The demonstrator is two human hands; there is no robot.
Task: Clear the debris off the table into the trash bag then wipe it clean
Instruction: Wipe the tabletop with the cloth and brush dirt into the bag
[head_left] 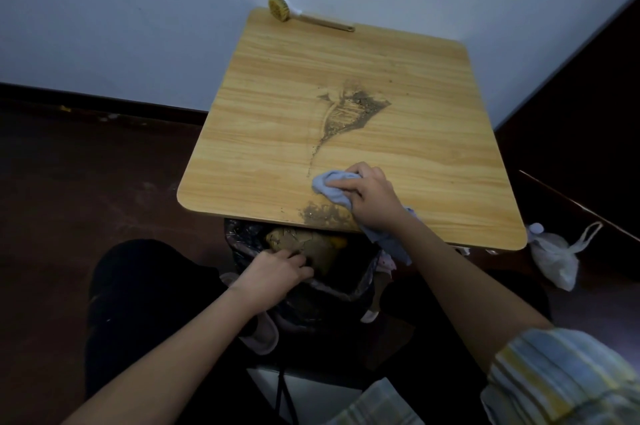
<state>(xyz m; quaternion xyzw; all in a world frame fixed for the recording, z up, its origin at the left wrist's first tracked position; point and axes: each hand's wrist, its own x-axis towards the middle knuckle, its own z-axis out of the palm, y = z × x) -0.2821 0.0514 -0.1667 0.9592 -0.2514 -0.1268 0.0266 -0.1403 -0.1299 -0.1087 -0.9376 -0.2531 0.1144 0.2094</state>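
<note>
- Sweeping gritty brown debris (323, 213) toward the near edge of the wooden desk (270, 119), the right hand (372, 197) gripped a crumpled pale-blue cloth (330, 183).
- Left hand (277, 274) held the black trash bag (242, 241) rim below that edge.
- Next, probably: the central debris patch (353, 109) needed dragging over.

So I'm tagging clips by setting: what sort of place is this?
Probably a plain room in a home, in a corner: a small wooden table against a bare pale wall, a dark floor, and a lined trash bin.
</note>
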